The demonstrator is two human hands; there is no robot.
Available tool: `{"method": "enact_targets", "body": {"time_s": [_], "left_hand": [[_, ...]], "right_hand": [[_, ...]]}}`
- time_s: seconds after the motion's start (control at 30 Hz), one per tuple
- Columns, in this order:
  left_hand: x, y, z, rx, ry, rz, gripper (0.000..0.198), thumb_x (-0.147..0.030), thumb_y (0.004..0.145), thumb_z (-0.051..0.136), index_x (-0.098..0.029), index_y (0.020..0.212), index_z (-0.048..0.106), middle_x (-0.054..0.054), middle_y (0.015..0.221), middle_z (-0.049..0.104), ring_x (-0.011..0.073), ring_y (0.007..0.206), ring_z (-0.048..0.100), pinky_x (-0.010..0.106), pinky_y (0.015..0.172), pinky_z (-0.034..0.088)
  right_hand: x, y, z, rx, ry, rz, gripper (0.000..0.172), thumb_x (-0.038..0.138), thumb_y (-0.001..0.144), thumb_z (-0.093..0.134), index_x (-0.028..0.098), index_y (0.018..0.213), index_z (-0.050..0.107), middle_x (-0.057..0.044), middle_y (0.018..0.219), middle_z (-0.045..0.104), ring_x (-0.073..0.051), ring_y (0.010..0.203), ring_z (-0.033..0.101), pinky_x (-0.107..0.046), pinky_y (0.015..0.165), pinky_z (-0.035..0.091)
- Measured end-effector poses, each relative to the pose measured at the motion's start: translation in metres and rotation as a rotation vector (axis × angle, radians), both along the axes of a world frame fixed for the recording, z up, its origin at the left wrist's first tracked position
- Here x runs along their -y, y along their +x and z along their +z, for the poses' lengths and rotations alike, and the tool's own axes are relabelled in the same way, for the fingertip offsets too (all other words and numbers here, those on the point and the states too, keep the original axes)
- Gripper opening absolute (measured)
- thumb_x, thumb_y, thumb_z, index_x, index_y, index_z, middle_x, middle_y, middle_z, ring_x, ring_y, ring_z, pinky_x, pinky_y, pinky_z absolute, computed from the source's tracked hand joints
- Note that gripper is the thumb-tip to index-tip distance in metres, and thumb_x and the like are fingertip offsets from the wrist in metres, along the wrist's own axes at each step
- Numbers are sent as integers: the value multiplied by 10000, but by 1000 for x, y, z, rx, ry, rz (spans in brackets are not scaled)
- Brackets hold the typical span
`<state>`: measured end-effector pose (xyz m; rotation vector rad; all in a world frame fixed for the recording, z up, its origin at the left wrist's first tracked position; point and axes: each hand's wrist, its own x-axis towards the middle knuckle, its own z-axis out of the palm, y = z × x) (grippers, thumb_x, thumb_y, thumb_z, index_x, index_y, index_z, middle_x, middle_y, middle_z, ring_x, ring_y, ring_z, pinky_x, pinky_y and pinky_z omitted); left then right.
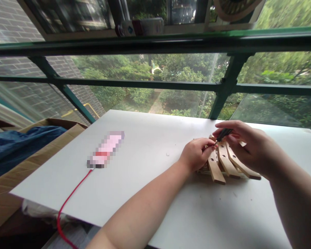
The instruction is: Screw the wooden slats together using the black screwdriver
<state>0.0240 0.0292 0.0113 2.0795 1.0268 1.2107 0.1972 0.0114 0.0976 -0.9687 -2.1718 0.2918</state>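
Note:
A wooden piece made of several curved slats (224, 159) with dark screws or holes lies on the white table. Over its far end, my right hand (248, 145) grips a dark-handled screwdriver (225, 133), its thin shaft slanting down to the left. My left hand (197, 154) is closed in a pinch right by the screwdriver's tip. Whatever sits between its fingertips is too small to make out. The left fingers also cover part of the slats' left side, and the right hand hides their far right part.
A phone-like device (106, 148), blurred out, lies on the left of the white table (145, 138), with a red cable (69, 199) running off the near edge. Small crumbs dot the surface. Beyond stands a green railing (134, 83); at left is a cardboard box (67, 138) with blue cloth.

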Motion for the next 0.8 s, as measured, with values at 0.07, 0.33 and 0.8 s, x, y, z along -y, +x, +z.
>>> {"method": "enact_targets", "body": {"time_s": [0.07,0.33,0.8], "left_hand": [[0,0,0,-6,12,5,192,-297,913,534,-211,974,696,31,1039,727,182,942,660,285,862,519],[1,0,0,-62,58,-2,218,-303,930,506,-207,988,692,35,1024,731,183,951,661,282,880,504],[1,1,-3,-49,98,18,214,-312,920,532,-210,1043,674,22,1041,730,166,931,659,269,883,494]], "right_hand": [[0,0,0,7,0,-30,430,182,833,565,328,1237,546,-24,1015,697,-234,886,684,-413,805,567],[0,-1,0,-3,18,-178,227,358,817,648,272,1016,582,-21,865,689,-217,735,668,-354,654,542],[-3,-4,0,57,35,-240,281,429,803,671,236,950,529,-11,765,623,-165,632,596,-299,597,473]]}}
